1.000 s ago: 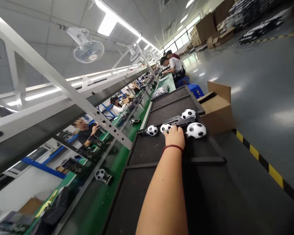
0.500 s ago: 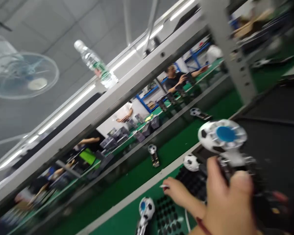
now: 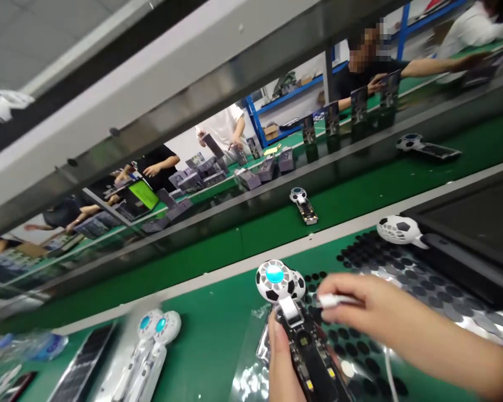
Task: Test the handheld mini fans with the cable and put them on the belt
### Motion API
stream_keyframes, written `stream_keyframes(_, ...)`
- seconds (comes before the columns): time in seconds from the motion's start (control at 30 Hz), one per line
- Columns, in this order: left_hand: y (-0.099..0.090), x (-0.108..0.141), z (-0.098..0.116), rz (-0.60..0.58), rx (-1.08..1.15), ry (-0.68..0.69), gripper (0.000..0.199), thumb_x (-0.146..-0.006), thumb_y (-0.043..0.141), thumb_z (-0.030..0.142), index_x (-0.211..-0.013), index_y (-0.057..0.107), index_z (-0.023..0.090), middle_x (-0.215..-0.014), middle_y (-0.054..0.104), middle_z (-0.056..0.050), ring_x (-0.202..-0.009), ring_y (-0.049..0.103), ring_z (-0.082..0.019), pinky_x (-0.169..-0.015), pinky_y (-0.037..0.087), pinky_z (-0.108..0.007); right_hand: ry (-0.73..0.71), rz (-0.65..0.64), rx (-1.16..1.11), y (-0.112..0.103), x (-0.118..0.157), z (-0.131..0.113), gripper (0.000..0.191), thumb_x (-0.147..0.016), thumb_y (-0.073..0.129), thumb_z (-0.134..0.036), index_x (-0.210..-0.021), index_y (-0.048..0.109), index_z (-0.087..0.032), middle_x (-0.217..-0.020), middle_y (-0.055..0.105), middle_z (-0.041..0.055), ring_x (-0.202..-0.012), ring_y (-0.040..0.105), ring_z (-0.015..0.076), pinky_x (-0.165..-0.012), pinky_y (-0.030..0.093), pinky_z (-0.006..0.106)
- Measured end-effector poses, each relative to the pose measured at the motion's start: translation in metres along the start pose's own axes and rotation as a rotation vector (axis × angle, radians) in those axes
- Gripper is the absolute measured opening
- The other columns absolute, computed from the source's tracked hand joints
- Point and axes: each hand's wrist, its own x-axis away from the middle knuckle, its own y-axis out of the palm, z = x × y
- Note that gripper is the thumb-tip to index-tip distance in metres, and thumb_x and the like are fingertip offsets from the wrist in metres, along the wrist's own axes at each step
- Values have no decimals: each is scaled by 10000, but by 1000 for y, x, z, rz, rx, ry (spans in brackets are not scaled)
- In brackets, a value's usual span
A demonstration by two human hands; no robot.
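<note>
A small handheld fan (image 3: 304,340) with a football-patterned head and blue centre is in my left hand (image 3: 281,360), its fingers wrapped around the body. The handle's front is uncovered, so a dark circuit board with yellow components shows. My right hand (image 3: 362,296), just right of the fan, pinches a white cable plug (image 3: 334,301); the plug appears apart from the fan. Below that hand runs a white cable (image 3: 389,371). Directly behind the held fan, a second football-patterned head (image 3: 298,286) is partly hidden. Clear sheets of round black pads (image 3: 360,349) lie under my right hand.
Two fans (image 3: 151,352) lie at left, beside a dark strip (image 3: 84,363) and a plastic bottle (image 3: 50,346). Another fan (image 3: 402,231) rests at right near a black tray (image 3: 478,223). Uncovered fans (image 3: 304,206) sit on the green belt (image 3: 235,240). Co-workers are beyond the metal rail (image 3: 184,100).
The view has swung downward and levelled somewhat. The held fan now appears lower and further left, and the hand with the plug is now to its right. The upright bottle on the rail has left view.
</note>
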Motion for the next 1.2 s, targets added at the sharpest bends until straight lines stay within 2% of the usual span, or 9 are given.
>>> stream_keyframes(0.07, -6, -2, 3, 68, 30, 107, 464, -655, 663, 542, -960, 632, 194, -901, 681, -53, -925, 611, -266, -873, 453, -379, -14, -83, 148, 14, 10, -16, 124, -770, 495, -174, -701, 588, -218, -724, 612, -42, -698, 569, 121, -610, 434, 193)
stream_keyframes(0.13, -8, -1, 3, 73, 42, 137, 443, -638, 692, 514, -933, 651, 186, -934, 680, -52, -1000, 579, -280, -911, 432, -370, -50, -82, 243, 24, 17, -23, 169, -781, 479, -124, -723, 593, -234, -743, 610, -54, -700, 567, 104, -621, 428, 184)
stream_keyframes(0.3, -2, 11, 1, 37, 16, 184, 471, -707, 579, 590, -960, 659, 201, -908, 685, -65, -1080, 538, -286, -958, 401, -393, -153, -98, 352, 36, 27, -22, 254, -770, 471, -40, -785, 589, -265, -798, 603, -70, -720, 569, 88, -620, 424, 184)
stream_keyframes(0.37, -2, 12, 0, 35, 16, 183, 460, -726, 565, 579, -957, 657, 192, -905, 686, -67, -1065, 548, -283, -959, 399, -404, -181, -90, 399, 40, 31, -20, 291, -755, 457, -20, -812, 593, -271, -816, 601, -61, -731, 572, 99, -623, 436, 200)
stream_keyframes(0.53, -11, 4, -3, 54, 55, 175, 331, -676, 680, 467, -858, 677, 190, -890, 688, -35, -934, 605, -264, -945, 409, -405, -233, -67, 466, 43, 36, -19, 279, -803, 406, -63, -860, 582, -272, -825, 587, -42, -725, 568, 108, -615, 462, 222)
stream_keyframes(0.67, -15, 0, -6, 35, 51, 163, 314, -668, 689, 456, -827, 678, 185, -897, 686, -42, -955, 595, -273, -951, 402, -401, -238, -65, 486, 40, 37, -22, 272, -815, 396, -79, -854, 583, -273, -818, 586, -39, -725, 571, 109, -604, 465, 219)
stream_keyframes(0.97, -13, 4, -11, -6, 62, 140, 384, -639, 693, 509, -877, 689, 206, -921, 693, -44, -950, 604, -268, -924, 429, -378, -187, -84, 600, 41, 37, -20, 275, -781, 446, -41, -838, 610, -254, -781, 580, -25, -674, 568, 127, -593, 477, 235)
stream_keyframes(1.07, -10, 5, -10, -10, 64, 113, 322, -690, 666, 469, -874, 690, 206, -879, 702, -39, -900, 623, -259, -913, 435, -392, -172, -111, 691, 41, 37, -24, 314, -721, 475, 28, -813, 621, -235, -775, 590, -24, -676, 585, 131, -593, 485, 228)
stream_keyframes(1.2, -5, 5, -7, -4, 60, 81, 230, -713, 666, 396, -815, 697, 192, -836, 703, -48, -954, 606, -272, -921, 430, -400, -249, -93, 793, 43, 36, -22, 271, -713, 495, 26, -765, 613, -213, -760, 595, -21, -638, 588, 129, -542, 469, 220)
